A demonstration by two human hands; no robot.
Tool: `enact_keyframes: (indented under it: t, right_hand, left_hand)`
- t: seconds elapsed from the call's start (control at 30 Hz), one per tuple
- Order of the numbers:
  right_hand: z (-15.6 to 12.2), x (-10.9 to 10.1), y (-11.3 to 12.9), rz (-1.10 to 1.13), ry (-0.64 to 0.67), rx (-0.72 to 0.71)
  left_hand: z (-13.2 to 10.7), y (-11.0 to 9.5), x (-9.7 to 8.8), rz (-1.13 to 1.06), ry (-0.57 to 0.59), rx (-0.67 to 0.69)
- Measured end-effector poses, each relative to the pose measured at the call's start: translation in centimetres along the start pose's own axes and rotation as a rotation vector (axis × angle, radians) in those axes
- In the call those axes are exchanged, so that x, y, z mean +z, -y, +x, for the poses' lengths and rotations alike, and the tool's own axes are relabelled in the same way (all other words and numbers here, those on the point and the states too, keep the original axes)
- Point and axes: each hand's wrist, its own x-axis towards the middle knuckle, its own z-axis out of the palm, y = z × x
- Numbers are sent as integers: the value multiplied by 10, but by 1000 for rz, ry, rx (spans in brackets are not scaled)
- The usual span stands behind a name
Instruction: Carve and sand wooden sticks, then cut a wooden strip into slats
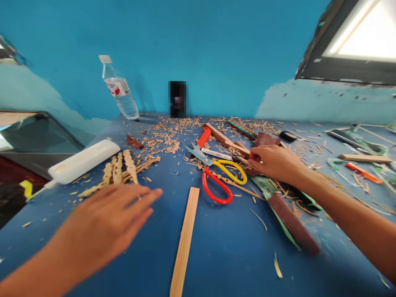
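My left hand point(108, 218) hovers low over the blue table point(222, 247) at the near left, fingers stretched out and together, holding nothing; it is a little blurred. Just beyond it lie several carved wavy wooden sticks point(119, 171). My right hand point(275, 163) reaches to the middle right with fingers curled down onto a pile of wood strips and dark sandpaper pieces point(266, 140); what the fingertips pinch is hidden. Red-and-yellow-handled scissors point(221, 179) lie just left of that hand. A flat wooden slat point(185, 239) lies between my hands.
Wood shavings point(167, 134) cover the table's middle. A plastic water bottle point(120, 88) stands at the back left, and a white glue tube point(82, 161) lies at the left. A red-handled cutter point(203, 137), a brown sandpaper strip point(292, 222) and more tools point(359, 159) lie to the right.
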Motion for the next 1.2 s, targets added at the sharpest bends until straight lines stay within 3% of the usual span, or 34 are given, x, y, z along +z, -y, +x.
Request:
enact_keyframes:
  t: [0.13, 0.2, 0.27, 0.37, 0.53, 0.67, 0.77, 0.87, 0.97, 1.07, 1.2]
  right_hand:
    - [-3, -8, 5, 62, -81, -50]
    - [-2, -16, 18, 90, -72, -128]
    - [5, -22, 37, 95, -43, -217]
    - [30, -27, 69, 73, 6, -310]
    - [80, -28, 107, 4, 84, -350]
    - [103, -31, 117, -30, 167, -350]
    - [112, -29, 116, -39, 229, -335]
    - [117, -27, 112, -30, 240, -305]
    - [116, -36, 104, 12, 170, -261]
    - [105, -57, 94, 92, 71, -233]
    - [62, -73, 84, 140, 12, -299]
  left_hand:
    - [-16, 75, -23, -49, 155, -402]
    - [-12, 92, -35, -70, 174, -517]
    - [0, 94, -44, -87, 160, -554]
    - [28, 80, -47, -138, 170, -465]
    - [74, 39, -28, -279, 184, -88]
    - [108, 1, -1, -257, 226, 96]
    - [133, -21, 19, -259, 193, 206]
    - [152, -34, 30, -312, 164, 369]
    - [160, -40, 32, -350, 152, 494]
    - [159, -44, 29, -363, 142, 520]
    - [142, -59, 31, -317, 149, 488]
